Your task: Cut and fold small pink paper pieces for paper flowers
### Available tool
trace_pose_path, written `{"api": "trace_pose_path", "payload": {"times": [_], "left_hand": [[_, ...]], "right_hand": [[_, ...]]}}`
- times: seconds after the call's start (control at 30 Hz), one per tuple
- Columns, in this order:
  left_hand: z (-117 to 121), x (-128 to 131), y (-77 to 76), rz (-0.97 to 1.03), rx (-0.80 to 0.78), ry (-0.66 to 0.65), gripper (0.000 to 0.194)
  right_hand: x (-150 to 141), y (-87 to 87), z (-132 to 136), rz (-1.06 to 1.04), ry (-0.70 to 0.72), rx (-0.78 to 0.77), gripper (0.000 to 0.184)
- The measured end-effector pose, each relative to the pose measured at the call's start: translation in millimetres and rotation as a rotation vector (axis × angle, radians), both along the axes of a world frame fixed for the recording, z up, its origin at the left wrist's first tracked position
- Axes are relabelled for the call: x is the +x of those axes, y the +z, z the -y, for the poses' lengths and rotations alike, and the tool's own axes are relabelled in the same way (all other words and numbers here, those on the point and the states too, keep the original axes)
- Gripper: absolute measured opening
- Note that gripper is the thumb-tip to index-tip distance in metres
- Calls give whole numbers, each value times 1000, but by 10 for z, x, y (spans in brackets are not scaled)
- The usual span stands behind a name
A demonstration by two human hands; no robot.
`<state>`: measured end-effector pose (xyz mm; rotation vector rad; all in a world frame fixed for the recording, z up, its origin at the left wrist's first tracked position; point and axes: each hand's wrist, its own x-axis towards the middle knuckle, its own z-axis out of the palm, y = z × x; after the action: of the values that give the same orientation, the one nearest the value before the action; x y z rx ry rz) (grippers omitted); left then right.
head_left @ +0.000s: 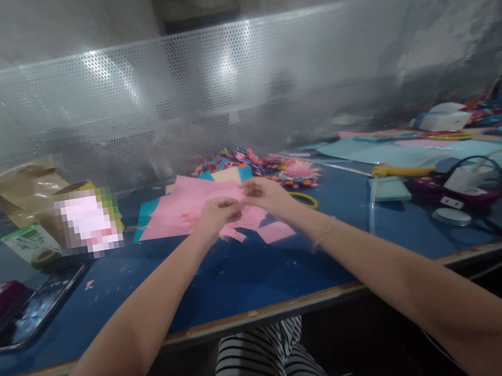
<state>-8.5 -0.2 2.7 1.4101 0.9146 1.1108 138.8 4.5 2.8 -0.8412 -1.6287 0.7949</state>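
Over a pile of pink paper sheets (173,210), both of my hands come close together with bent fingers. My left hand (221,214) is closed in a pinch, its fingertips pointing right. Just beyond it, my right hand (259,193) is pinched too, fingertips toward the left one. Pink shows between the fingertips, but whether it is a held piece or the sheets behind cannot be made out. Cut pink pieces (275,231) lie under and beside my hands. Blue paper (145,217) shows under the pile's left side.
Behind the pile lie colourful paper flowers (293,171) and a yellow ring (306,199). A phone (37,311), a green-white packet (31,245) and a brown paper bag (25,192) are left. A yellow-handled tool (403,171) and purple power strip (452,194) lie right. A perforated metal screen (217,92) stands behind.
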Motion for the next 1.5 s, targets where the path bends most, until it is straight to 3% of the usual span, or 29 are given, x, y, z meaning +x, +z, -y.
{"api": "trace_pose_path", "payload": {"times": [0.53,0.93,1.2,1.4,1.5], "left_hand": [[2,14,-36,10,35,-46,27],[-48,8,-66,-6,94,-19,27],[-106,-23,-149,-215,127,-64,24],[-85,3,-108,-128,123,-78,25],[-85,-12,-80,-183,188,-65,22]], "right_hand": [[7,-76,-107,-257,-13,-33,29],[9,-41,-82,-273,-1,-42,29],[63,-57,-127,-275,-35,-45,28],[74,-44,-126,-263,-20,-54,28],[46,-40,-96,-273,-6,-62,28]]}}
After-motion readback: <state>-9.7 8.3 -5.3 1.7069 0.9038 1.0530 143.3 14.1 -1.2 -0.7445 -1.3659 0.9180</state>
